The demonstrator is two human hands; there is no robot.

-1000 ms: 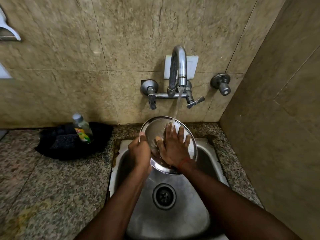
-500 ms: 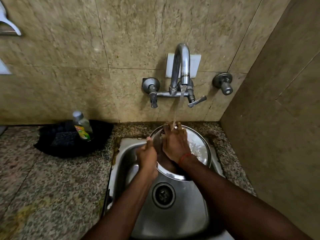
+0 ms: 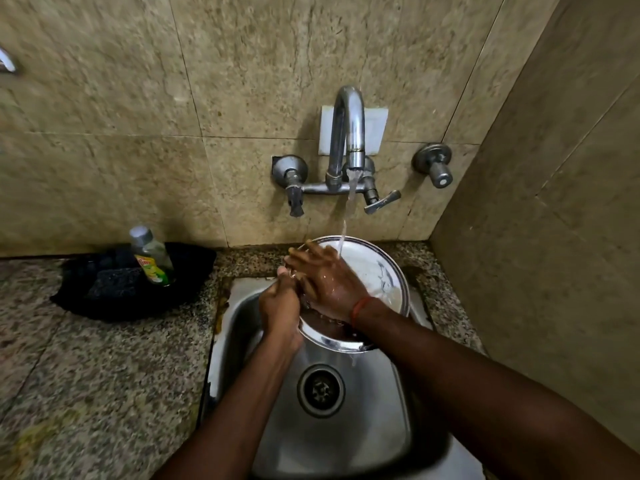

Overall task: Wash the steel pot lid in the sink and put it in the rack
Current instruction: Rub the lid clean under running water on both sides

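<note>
The round steel pot lid (image 3: 375, 271) is held tilted over the back of the steel sink (image 3: 332, 431), under water running from the wall tap (image 3: 348, 133). My left hand (image 3: 280, 306) grips the lid's left rim. Fingers spread, my right hand (image 3: 325, 280) lies flat on the lid's wet face, and the stream lands just beside its fingers. The lower left part of the lid is hidden by both hands. No rack is in view.
A dish-soap bottle (image 3: 152, 256) stands in a black tray (image 3: 194, 268) with a dark scrub pad (image 3: 112, 284) on the granite counter (image 3: 86, 368) left of the sink. Tiled walls close in behind and on the right. A second valve (image 3: 434, 164) sticks out by the corner.
The lid has shifted to the right under the stream. My right hand has slid across its face toward the left rim, beside my left hand.
</note>
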